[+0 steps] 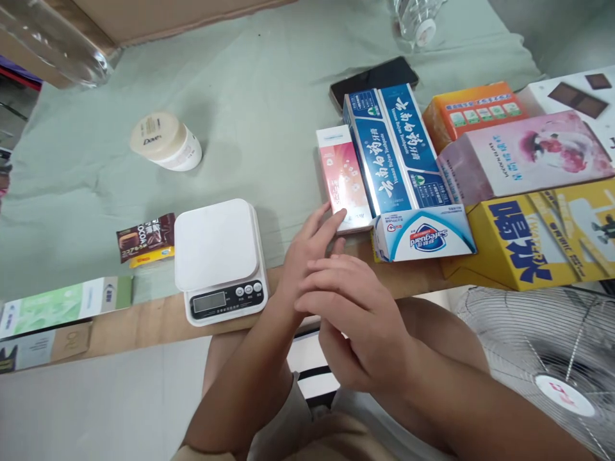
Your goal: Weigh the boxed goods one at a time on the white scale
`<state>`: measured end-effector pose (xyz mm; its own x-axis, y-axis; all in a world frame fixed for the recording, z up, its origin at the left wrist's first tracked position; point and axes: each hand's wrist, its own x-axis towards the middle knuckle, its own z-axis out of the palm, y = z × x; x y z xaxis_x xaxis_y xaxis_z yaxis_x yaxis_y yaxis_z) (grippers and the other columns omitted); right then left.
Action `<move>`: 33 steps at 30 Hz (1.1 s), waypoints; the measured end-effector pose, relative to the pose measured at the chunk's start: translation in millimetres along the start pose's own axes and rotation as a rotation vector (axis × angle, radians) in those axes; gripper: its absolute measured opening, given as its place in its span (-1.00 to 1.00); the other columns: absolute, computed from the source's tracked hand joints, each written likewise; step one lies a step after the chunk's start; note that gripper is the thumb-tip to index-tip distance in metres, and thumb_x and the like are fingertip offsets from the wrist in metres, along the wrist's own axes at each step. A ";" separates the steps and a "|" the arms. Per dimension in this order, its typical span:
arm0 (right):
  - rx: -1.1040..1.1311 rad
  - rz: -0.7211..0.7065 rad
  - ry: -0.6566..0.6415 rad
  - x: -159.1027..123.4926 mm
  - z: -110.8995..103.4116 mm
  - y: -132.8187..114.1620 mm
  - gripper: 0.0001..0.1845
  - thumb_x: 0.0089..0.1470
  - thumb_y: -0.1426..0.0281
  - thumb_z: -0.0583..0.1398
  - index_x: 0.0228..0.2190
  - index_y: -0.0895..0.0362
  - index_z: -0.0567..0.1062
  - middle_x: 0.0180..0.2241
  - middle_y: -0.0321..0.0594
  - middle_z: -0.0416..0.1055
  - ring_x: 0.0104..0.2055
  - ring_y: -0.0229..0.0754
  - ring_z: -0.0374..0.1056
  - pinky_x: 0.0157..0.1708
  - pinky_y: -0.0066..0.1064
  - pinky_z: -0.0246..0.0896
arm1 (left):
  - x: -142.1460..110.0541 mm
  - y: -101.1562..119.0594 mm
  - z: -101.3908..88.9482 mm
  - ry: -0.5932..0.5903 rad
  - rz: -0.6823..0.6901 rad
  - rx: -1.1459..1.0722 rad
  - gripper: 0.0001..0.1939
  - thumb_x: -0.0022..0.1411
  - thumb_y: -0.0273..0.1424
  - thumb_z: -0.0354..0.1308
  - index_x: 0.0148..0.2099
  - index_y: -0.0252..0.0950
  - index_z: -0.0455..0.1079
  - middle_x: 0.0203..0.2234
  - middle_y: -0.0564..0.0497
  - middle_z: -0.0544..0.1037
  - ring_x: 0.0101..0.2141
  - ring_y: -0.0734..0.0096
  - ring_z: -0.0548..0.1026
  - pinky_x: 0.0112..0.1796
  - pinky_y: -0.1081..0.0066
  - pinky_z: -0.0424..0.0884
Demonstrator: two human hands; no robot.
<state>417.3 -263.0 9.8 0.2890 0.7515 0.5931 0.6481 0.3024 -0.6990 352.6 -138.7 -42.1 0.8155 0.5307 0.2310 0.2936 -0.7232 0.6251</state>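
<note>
Right of the digital scale (pixel 217 246), the left hand (pixel 307 251), fingers parted, touches the near end of the pink-and-white box (pixel 342 174); light contact should avoid skewing it. The right hand (pixel 358 310) curls loosely, apparently empty. Yunnan Baiyao toothpaste boxes (pixel 384 150) lie beside the box.

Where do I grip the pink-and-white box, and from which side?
Probably at mid-length on its long left side, coming from the left. The pink-and-white box lies flat; that side faces cloth, while the blue toothpaste boxes crowd its right. Easing it left first should let you pinch across its narrow width. The left hand is at its near end.
</note>
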 end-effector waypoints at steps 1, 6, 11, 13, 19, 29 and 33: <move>0.000 0.003 -0.005 0.3 0.0 0.1 -0.70 0.05 0.59 0.13 -0.19 0.12 0.52 -0.18 -0.15 0.64 0.03 -0.11 0.53 0.15 -0.22 0.42 | -0.8 -1.2 2.7 -0.011 0.027 0.021 -0.54 0.49 -0.37 0.01 0.38 -0.17 0.34 0.37 -0.16 0.40 0.22 0.16 0.53 0.07 0.24 0.57; -0.005 0.022 -0.006 1.3 -0.6 0.4 -0.69 0.04 0.60 0.12 -0.20 0.13 0.53 -0.17 -0.14 0.63 0.00 -0.11 0.54 0.14 -0.23 0.40 | -6.9 -5.0 9.6 -0.064 0.023 0.110 -0.40 0.44 -0.44 0.05 0.47 -0.07 0.19 0.45 -0.14 0.28 0.28 0.12 0.45 0.16 0.17 0.50; 0.018 0.026 0.002 1.0 1.0 0.8 -0.69 0.01 0.62 0.12 -0.22 0.17 0.54 -0.17 -0.11 0.63 -0.03 -0.11 0.54 0.09 -0.23 0.41 | -11.4 -5.1 12.5 -0.055 0.023 0.210 -0.33 0.45 -0.34 0.13 0.52 0.00 0.11 0.14 -0.09 0.44 0.11 0.21 0.47 0.10 0.22 0.47; 0.028 0.026 0.002 1.3 1.4 0.5 -0.70 0.00 0.62 0.13 -0.23 0.18 0.54 -0.17 -0.10 0.62 -0.04 -0.12 0.53 0.09 -0.22 0.42 | -12.2 -3.1 13.1 -0.046 0.038 0.247 -0.27 0.45 -0.33 0.15 0.55 0.03 0.03 0.04 -0.06 0.44 0.04 0.25 0.45 0.06 0.26 0.45; 0.040 0.020 -0.002 3.2 1.2 -2.2 -0.68 0.00 0.63 0.13 -0.21 0.17 0.53 -0.18 -0.10 0.60 -0.08 -0.15 0.50 0.08 -0.24 0.41 | -14.5 11.6 9.1 -0.063 -0.004 0.331 -0.25 0.46 -0.47 0.00 0.60 -0.14 -0.09 0.11 -0.15 0.41 0.08 0.20 0.41 0.09 0.23 0.38; 0.035 0.029 -0.026 4.3 2.1 -3.8 -0.69 0.04 0.62 0.13 -0.20 0.13 0.53 -0.16 -0.11 0.61 -0.09 -0.13 0.51 0.04 -0.20 0.43 | -9.4 3.1 12.4 0.003 -0.084 0.118 -0.33 0.36 -0.32 0.20 0.45 -0.16 0.14 0.08 -0.10 0.56 0.06 0.14 0.52 0.08 0.16 0.48; 0.035 0.033 -0.032 5.2 2.7 -4.6 -0.70 0.03 0.62 0.13 -0.21 0.15 0.53 -0.16 -0.10 0.62 -0.09 -0.14 0.51 0.03 -0.20 0.43 | -9.1 -2.0 14.6 0.053 -0.066 0.056 -0.46 0.34 -0.27 0.19 0.31 -0.26 0.27 0.08 -0.13 0.58 0.09 0.14 0.54 0.11 0.18 0.48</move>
<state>414.0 -258.9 15.0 0.2870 0.7794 0.5569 0.6137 0.2969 -0.7316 351.8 -148.5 -56.3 0.7664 0.5995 0.2308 0.3743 -0.7087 0.5981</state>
